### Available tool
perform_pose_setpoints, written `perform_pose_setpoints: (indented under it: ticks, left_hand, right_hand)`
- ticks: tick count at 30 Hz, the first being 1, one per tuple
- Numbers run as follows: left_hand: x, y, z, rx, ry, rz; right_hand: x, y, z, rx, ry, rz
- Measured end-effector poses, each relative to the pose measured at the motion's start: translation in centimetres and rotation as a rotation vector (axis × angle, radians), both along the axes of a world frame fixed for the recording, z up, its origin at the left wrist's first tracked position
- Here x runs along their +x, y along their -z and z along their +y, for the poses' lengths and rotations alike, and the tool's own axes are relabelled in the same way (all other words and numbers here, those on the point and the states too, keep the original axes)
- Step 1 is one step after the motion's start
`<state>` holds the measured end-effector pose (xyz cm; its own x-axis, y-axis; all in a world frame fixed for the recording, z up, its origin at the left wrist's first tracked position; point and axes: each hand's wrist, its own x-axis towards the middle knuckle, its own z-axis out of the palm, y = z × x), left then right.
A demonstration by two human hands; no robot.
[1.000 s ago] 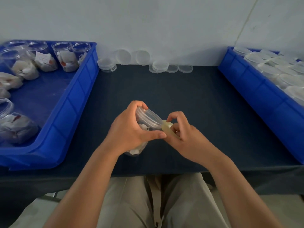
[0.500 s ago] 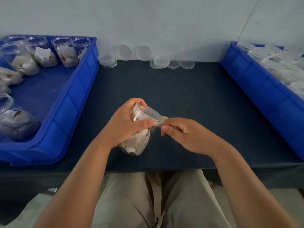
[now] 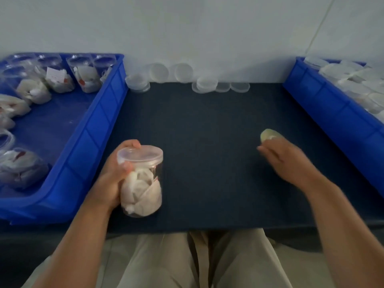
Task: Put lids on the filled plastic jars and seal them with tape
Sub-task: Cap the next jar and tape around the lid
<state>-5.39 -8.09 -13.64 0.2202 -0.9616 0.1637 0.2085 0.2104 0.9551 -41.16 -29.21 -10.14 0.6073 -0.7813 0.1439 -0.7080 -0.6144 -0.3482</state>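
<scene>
A clear plastic jar point(image 3: 143, 190) filled with white packets stands near the front of the dark table point(image 3: 207, 132), left of centre. A clear lid point(image 3: 140, 155) sits on its top. My left hand point(image 3: 108, 183) grips the jar from its left side, fingers over the lid's rim. My right hand point(image 3: 288, 161) is blurred, far to the right and apart from the jar. A pale yellowish tape roll point(image 3: 268, 135) shows at its fingertips, held against the table.
A blue bin point(image 3: 83, 146) on the left holds several open filled jars point(image 3: 85, 77). A blue bin point(image 3: 336, 121) on the right holds several lidded jars. Loose clear lids point(image 3: 204, 84) lie stacked along the wall at the table's back.
My right hand pulled away from the jar and swept right with the tape roll. My left hand turned the jar upright and shifted it slightly left.
</scene>
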Motion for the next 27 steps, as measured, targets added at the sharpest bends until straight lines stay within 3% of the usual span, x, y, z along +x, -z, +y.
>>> perform_pose_setpoints:
  ticks: [2,5,8,23,25,27]
  left_hand:
    - [-0.2,-1.2,-1.0,-0.028,-0.173,-0.224]
    - [-2.1,-3.9,-3.1,-0.148,-0.250,-0.295]
    - [-4.3,-4.1,-3.8,-0.198,-0.300,-0.395]
    - [-9.2,-1.7,-3.7,-0.171,-0.352,-0.350]
    - [-9.3,-1.5,-3.7,-0.166,-0.350,-0.373]
    - [-9.5,-1.3,-3.6,-0.166,-0.339,-0.392]
  right_hand:
    - [0.4,-1.0,0.1,-0.042,-0.009,-0.062]
    - [4.1,-2.1,2.8,-0.135,-0.128,-0.118]
    - [6.5,-1.2,6.3,-0.155,-0.154,-0.009]
    - [7.7,5.6,9.5,-0.167,-0.052,-0.061]
    - [7.8,5.0,9.7,-0.086,-0.033,-0.174]
    - [8.3,3.7,10.4,0.061,-0.052,-0.451]
